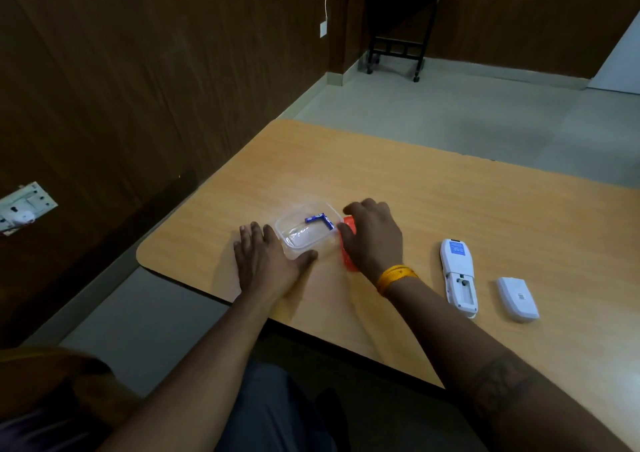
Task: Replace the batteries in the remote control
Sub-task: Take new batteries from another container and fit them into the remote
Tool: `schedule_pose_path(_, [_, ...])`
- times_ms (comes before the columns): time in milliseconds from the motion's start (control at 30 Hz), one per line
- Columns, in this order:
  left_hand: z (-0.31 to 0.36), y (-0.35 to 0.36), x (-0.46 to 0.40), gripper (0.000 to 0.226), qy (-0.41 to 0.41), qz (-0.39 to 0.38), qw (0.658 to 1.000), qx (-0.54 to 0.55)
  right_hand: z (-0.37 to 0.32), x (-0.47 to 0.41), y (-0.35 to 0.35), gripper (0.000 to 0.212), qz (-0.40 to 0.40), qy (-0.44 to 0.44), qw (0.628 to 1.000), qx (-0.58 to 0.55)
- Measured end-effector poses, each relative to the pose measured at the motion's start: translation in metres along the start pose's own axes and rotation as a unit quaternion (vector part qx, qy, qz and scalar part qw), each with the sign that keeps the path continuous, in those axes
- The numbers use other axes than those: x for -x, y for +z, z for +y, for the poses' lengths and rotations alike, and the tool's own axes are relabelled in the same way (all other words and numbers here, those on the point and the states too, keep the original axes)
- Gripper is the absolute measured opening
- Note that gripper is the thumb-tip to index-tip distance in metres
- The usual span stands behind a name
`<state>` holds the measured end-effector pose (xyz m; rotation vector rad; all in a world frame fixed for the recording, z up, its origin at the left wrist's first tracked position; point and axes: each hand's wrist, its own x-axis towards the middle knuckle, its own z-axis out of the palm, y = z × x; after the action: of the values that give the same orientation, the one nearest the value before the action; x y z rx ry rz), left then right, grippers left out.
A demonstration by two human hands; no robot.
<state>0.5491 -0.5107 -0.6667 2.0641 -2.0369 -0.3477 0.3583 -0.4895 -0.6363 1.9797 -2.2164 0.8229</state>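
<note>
My left hand lies flat and open, thumb steadying the tub holding two batteries. At its 3 o'clock, my right hand clasps the red lid. Further right lie the opened remote and its cover. Next: set the lid aside, pick out a battery.

The table is bare across its far half, from the far left corner along the whole far edge, so a hand can pass there freely. Toward the near left corner a clear plastic container stands hemmed in: the left hand lies flat against its left wall, the right hand covers an orange lid just beside its right wall. Only its far side and open top are reachable. Near the right part of the near edge lie the remote control and, close beside it, its battery cover, with a narrow gap between. An open strip separates the remote from the right hand.
</note>
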Motion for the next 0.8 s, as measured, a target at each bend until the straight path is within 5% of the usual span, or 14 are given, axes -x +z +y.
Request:
schedule_pose_path(233, [-0.002,0.000,-0.003,0.123,0.017,-0.003,1.000,-0.002,-0.037,-0.047,0.010,0.022,-0.100,-0.167,0.973,0.127])
schedule_pose_path(800, [-0.001,-0.006,-0.004,0.122,0.014,-0.003,1.000,0.002,-0.046,-0.059,0.033,0.019,-0.150,-0.132,0.974,0.106])
